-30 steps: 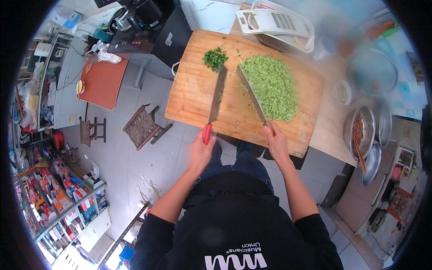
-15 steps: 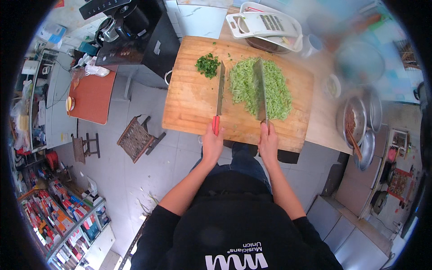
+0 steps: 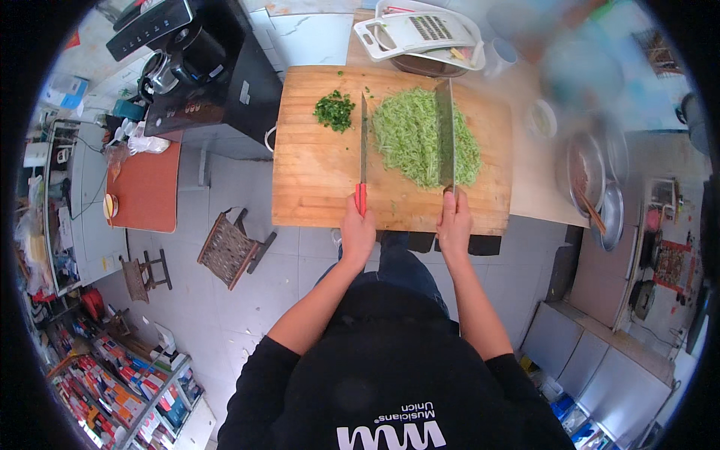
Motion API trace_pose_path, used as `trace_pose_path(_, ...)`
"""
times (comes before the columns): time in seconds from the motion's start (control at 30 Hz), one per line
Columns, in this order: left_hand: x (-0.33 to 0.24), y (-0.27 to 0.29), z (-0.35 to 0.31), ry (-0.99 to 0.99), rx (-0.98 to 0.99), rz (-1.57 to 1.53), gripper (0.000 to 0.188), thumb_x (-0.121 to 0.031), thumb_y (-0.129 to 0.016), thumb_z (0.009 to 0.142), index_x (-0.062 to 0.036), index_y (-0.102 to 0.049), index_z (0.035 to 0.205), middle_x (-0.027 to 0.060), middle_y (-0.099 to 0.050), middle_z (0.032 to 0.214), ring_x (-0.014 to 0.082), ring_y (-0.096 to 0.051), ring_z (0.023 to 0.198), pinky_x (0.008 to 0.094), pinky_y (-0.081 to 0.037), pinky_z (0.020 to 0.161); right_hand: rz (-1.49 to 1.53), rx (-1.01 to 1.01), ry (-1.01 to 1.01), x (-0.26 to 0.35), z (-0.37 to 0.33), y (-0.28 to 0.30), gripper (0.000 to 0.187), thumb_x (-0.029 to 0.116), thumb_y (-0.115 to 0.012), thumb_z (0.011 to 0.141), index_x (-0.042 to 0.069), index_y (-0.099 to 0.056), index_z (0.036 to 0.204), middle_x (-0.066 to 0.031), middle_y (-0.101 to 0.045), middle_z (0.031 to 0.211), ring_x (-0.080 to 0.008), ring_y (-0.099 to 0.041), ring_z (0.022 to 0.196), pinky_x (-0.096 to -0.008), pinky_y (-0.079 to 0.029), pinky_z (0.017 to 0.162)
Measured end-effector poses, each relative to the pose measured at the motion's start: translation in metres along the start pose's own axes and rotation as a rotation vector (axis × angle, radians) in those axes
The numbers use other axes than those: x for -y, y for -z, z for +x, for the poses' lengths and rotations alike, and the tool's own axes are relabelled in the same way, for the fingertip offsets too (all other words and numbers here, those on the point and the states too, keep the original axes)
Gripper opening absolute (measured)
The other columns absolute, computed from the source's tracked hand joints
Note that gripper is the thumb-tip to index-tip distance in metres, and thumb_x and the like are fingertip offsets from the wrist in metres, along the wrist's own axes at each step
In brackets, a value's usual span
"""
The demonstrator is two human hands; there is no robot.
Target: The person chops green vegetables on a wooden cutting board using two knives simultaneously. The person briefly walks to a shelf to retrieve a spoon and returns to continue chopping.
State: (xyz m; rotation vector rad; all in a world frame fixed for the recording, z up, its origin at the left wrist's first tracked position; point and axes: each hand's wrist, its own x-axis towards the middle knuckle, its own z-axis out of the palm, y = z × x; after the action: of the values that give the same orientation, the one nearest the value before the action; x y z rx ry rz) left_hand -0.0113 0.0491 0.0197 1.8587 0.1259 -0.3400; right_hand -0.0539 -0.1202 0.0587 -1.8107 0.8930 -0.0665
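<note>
A wooden cutting board (image 3: 307, 180) lies across the counter, bearing a wide heap of shredded green vegetable (image 3: 409, 139) and a small pile of chopped dark green herbs (image 3: 334, 111). My left hand (image 3: 358, 231) is closed round the red handle of a narrow-looking knife (image 3: 364, 146), whose blade stands on edge between the two piles. In my right hand (image 3: 454, 221) is a broad cleaver (image 3: 447, 135); its blade cuts into the right part of the heap, with shreds on both sides. Both blades point away from me. Most of the cleaver's handle is hidden by my fingers.
Behind the board a white grater (image 3: 420, 31) rests on a basin. At right stand metal bowls (image 3: 581, 165), one holding brown food and chopsticks (image 3: 592, 211). A black appliance (image 3: 202, 94) is at left; a woven stool (image 3: 231, 247) stands on the floor.
The cleaver has shifted to the right within the heap and stands more upright. The left knife stays between the piles. The whole view has turned slightly.
</note>
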Motion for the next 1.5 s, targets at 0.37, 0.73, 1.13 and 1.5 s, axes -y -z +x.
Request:
trace_pose_path(0.37, 0.001, 0.0, 0.004, 0.005, -0.03, -0.03, 0.033, -0.004, -0.044, 0.075, -0.001, -0.044, 0.108, 0.0152, -0.048, 0.077, 0.0285, -0.049, 0.074, 0.0363, -0.041, 0.071, -0.022, 0.047, -0.066, 0.002, 0.0, 0.015, 0.03, 0.032, -0.043, 0.094, 0.005, -0.053, 0.101, -0.0015, -0.042, 0.053, -0.01, -0.042, 0.045, -0.0278, -0.035, 0.042)
trace_pose_path(0.73, 0.006, -0.003, 0.011, 0.131, -0.062, 0.031, 0.027, -0.003, -0.048, 0.074, -0.0001, -0.049, 0.1, 0.0165, -0.054, 0.082, 0.0283, -0.055, 0.08, 0.0352, -0.043, 0.074, 0.128, 0.015, 0.019, -0.012, 0.01, 0.038, 0.031, 0.033, -0.044, 0.094, 0.004, -0.054, 0.099, -0.0022, -0.042, 0.052, -0.0101, -0.043, 0.046, -0.0275, -0.035, 0.042)
trace_pose_path(1.13, -0.003, -0.007, 0.006, 0.108, -0.091, 0.063, 0.028, -0.002, -0.048, 0.072, 0.0018, -0.05, 0.1, 0.0175, -0.058, 0.086, 0.0306, -0.057, 0.083, 0.0351, -0.044, 0.077, -0.002, 0.035, -0.024, -0.025, 0.016, 0.044, 0.027, 0.03, -0.043, 0.095, 0.004, -0.052, 0.094, 0.0009, -0.042, 0.052, -0.0069, -0.041, 0.042, -0.0247, -0.033, 0.037)
trace_pose_path(1.5, -0.002, -0.015, 0.003, 0.073, -0.095, 0.027, 0.03, -0.002, -0.046, 0.075, -0.0007, -0.047, 0.104, 0.0185, -0.055, 0.089, 0.0311, -0.055, 0.086, 0.0362, -0.042, 0.08, 0.104, 0.269, 0.074, 0.026, -0.012, -0.023, 0.031, 0.034, -0.041, 0.095, 0.006, -0.051, 0.103, 0.003, -0.04, 0.053, -0.0059, -0.038, 0.038, -0.0223, -0.031, 0.033)
